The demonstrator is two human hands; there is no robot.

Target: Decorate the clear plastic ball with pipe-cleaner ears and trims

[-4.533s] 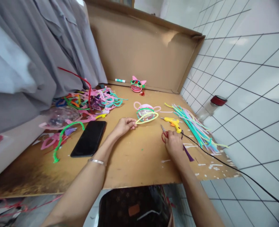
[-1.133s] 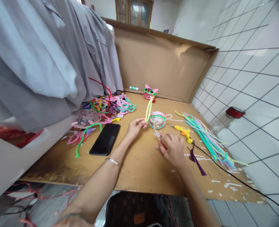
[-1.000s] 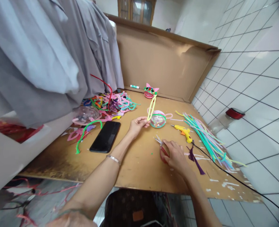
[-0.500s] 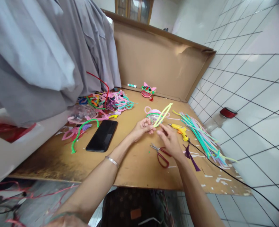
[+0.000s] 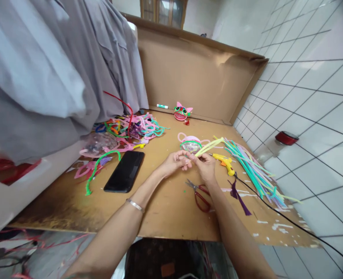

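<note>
A yellow pipe cleaner (image 5: 210, 145), doubled into a narrow loop, points up and to the right from between my hands. My left hand (image 5: 177, 162) pinches its near end, and my right hand (image 5: 204, 167) grips it just beside, fingertips touching. Behind them lies a clear round piece (image 5: 191, 145) trimmed with green and pink pipe cleaners. Red-handled scissors (image 5: 200, 195) rest below my right hand. A yellow glue gun (image 5: 225, 162) lies to its right, with its black cord running off the table.
On the right are a bundle of pastel pipe cleaners (image 5: 248, 170) and a purple tassel (image 5: 240, 197). Leftward lie a black phone (image 5: 124, 171), a green pipe cleaner (image 5: 97, 166) and a tangled colourful pile (image 5: 139, 126). A lion-head figure (image 5: 182, 111) and glue stick (image 5: 162, 106) stand near the cardboard (image 5: 186, 66).
The yellow loop has tipped over from steeply upright toward the right. My right hand has moved left and closed against my left hand at its near end.
</note>
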